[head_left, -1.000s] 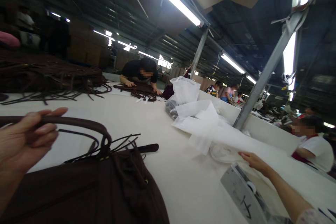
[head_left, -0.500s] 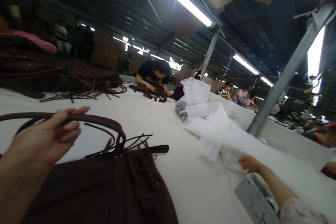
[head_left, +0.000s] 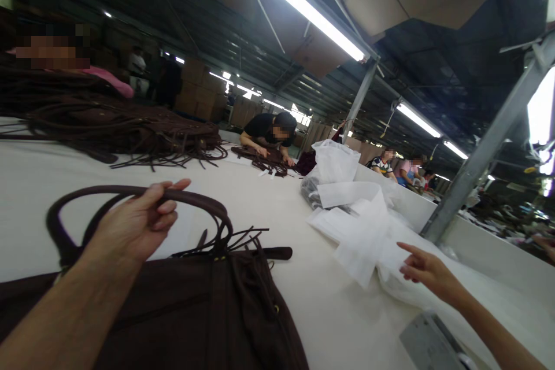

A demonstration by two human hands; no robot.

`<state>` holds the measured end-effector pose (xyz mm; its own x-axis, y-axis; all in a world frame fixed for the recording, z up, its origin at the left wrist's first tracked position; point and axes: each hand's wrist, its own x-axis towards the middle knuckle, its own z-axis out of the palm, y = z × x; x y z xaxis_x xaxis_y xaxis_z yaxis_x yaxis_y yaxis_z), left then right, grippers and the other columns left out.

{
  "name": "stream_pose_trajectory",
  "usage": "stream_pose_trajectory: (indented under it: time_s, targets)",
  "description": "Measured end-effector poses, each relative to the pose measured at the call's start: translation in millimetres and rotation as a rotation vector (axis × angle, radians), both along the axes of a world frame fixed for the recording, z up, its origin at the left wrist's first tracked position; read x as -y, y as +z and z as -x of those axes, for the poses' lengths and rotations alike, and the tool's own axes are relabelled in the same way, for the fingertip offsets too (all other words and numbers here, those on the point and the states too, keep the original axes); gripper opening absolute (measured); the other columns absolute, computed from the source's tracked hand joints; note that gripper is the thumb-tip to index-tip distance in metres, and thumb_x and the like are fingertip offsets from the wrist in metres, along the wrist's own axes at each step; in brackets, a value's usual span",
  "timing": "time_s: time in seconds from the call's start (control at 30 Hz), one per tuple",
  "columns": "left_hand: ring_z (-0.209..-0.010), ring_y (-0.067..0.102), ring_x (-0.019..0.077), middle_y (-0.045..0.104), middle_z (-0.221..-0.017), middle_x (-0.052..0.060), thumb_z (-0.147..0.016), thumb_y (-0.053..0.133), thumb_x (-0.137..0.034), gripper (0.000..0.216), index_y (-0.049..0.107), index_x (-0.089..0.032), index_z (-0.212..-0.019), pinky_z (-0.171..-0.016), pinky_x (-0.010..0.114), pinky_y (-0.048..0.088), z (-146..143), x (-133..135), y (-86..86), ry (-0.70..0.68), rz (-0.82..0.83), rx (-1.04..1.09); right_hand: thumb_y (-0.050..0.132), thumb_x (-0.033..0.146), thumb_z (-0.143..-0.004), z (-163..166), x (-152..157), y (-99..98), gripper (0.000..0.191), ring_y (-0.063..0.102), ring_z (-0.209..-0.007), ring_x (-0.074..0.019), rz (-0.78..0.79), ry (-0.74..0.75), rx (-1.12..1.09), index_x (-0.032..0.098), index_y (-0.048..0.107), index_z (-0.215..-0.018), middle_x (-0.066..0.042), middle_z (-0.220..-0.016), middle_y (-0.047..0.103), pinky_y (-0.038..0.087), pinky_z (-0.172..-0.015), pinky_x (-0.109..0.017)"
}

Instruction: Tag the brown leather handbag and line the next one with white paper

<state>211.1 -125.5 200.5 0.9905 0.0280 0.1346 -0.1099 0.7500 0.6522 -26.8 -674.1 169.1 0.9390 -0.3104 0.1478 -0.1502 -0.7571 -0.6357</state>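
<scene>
My left hand is closed round the curved handle of a dark brown bag that lies on the white table in front of me. Thin brown fringe strips spread from where the handle meets the bag. My right hand hovers with fingers apart at the edge of a pile of white bags, holding nothing.
A heap of brown fringed bags lies at the far left, with a person in pink behind it. A person in black bends over more brown pieces. A grey metal post rises at the right, a grey plate lies near my right forearm, and other workers sit beyond.
The view has swung left. My right hand has lifted off the white pile and spread its fingers. My left hand keeps its hold on the handle.
</scene>
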Motion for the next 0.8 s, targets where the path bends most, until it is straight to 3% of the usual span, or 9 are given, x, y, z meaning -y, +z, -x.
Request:
stream_pose_trajectory:
  time_s: [0.1,0.17,0.23,0.3,0.4,0.5,0.57,0.7,0.8]
  targets:
    - [-0.043,0.036,-0.0003,0.067,-0.104,0.011,-0.096,0.04,-0.008,0.019,0.055,-0.01,-0.085,-0.029,0.01,0.024,4.0,-1.7,-0.9,-0.022,0.047,0.016,0.068,0.048,-0.075,-2.5,-60.7,20.6,0.041,0.068,-0.078,-0.0237,-0.249,0.041,0.046,0.02,0.063,-0.105,-0.004,-0.082,0.066,0.05,-0.06,-0.031]
    - [-0.042,0.037,-0.0004,0.067,-0.102,0.012,-0.095,0.04,-0.007,0.018,0.055,-0.01,-0.084,-0.029,0.01,0.023,6.9,-3.1,-2.6,-0.022,0.062,0.001,0.07,0.051,-0.073,-9.2,-102.8,28.8,0.033,0.068,-0.075,-0.0249,-0.298,0.071,0.059,0.02,0.064,-0.084,-0.004,-0.074,0.065,0.049,-0.054,-0.03]
    - [-0.042,0.038,-0.0006,0.067,-0.102,0.013,-0.095,0.042,-0.008,0.017,0.054,-0.011,-0.083,-0.029,0.009,0.022,10.0,-5.6,-5.5,-0.009,0.071,-0.011,0.067,0.053,-0.076,-19.7,-143.9,29.0,0.031,0.067,-0.069,-0.0246,-0.287,0.127,0.083,0.023,0.061,-0.076,-0.004,-0.067,0.063,0.048,-0.049,-0.029]
    - [-0.043,0.04,-0.0001,0.067,-0.101,0.013,-0.094,0.047,-0.011,0.013,0.054,-0.012,-0.083,-0.029,0.009,0.023,13.3,-9.5,-9.7,0.011,0.067,-0.019,0.062,0.052,-0.081,-33.4,-184.8,20.2,0.029,0.065,-0.066,-0.0239,-0.168,0.222,0.149,0.026,0.057,-0.07,-0.006,-0.07,0.065,0.048,-0.047,-0.031]
    - [-0.049,0.047,0.0034,0.067,-0.096,0.01,-0.092,0.057,-0.02,0.007,0.058,-0.015,-0.088,-0.033,0.012,0.03,18.2,-16.5,-17.6,0.038,0.035,-0.031,0.055,0.038,-0.087,-58.0,-250.3,-4.0,0.021,0.062,-0.057,-0.0198,0.182,0.434,0.347,0.029,0.051,-0.069,-0.007,-0.094,0.07,0.048,-0.048,-0.033]
    - [-0.068,0.059,0.0114,0.066,-0.096,0.006,-0.093,0.058,-0.031,0.013,0.061,-0.021,-0.099,-0.051,0.021,0.05,21.5,-21.5,-26.2,0.078,-0.002,-0.048,0.048,0.019,-0.084,-84.2,-320.5,-26.1,0.014,0.059,-0.045,-0.0166,0.559,0.707,0.541,0.031,0.052,-0.077,-0.002,-0.111,0.071,0.043,-0.04,-0.032]
    - [-0.083,0.062,0.0157,0.065,-0.102,0.006,-0.092,0.058,-0.033,0.015,0.062,-0.024,-0.104,-0.064,0.028,0.055,21.6,-23.2,-31.6,0.105,-0.021,-0.066,0.046,0.013,-0.08,-100.9,-364.5,-32.0,0.018,0.064,-0.049,-0.0186,0.728,0.834,0.607,0.03,0.053,-0.083,-0.002,-0.116,0.07,0.041,-0.037,-0.032]
    - [-0.094,0.062,0.0182,0.064,-0.11,0.007,-0.092,0.058,-0.035,0.019,0.062,-0.023,-0.106,-0.078,0.034,0.054,16.7,-26.9,-40.6,0.163,-0.043,-0.116,0.044,0.009,-0.079,-129.4,-424.6,-21.6,0.02,0.07,-0.065,-0.0209,0.84,0.762,0.703,0.024,0.055,-0.086,-0.006,-0.116,0.07,0.041,-0.043,-0.031]
    - [-0.093,0.062,0.0185,0.066,-0.104,0.006,-0.09,0.06,-0.036,0.024,0.063,-0.015,-0.101,-0.084,0.039,0.052,11.7,-29.7,-44.7,0.225,-0.045,-0.15,0.042,0.008,-0.082,-143.2,-440.4,-8.1,0.018,0.065,-0.054,-0.0158,0.896,0.575,0.836,0.023,0.052,-0.079,-0.005,-0.116,0.07,0.036,-0.043,-0.03]
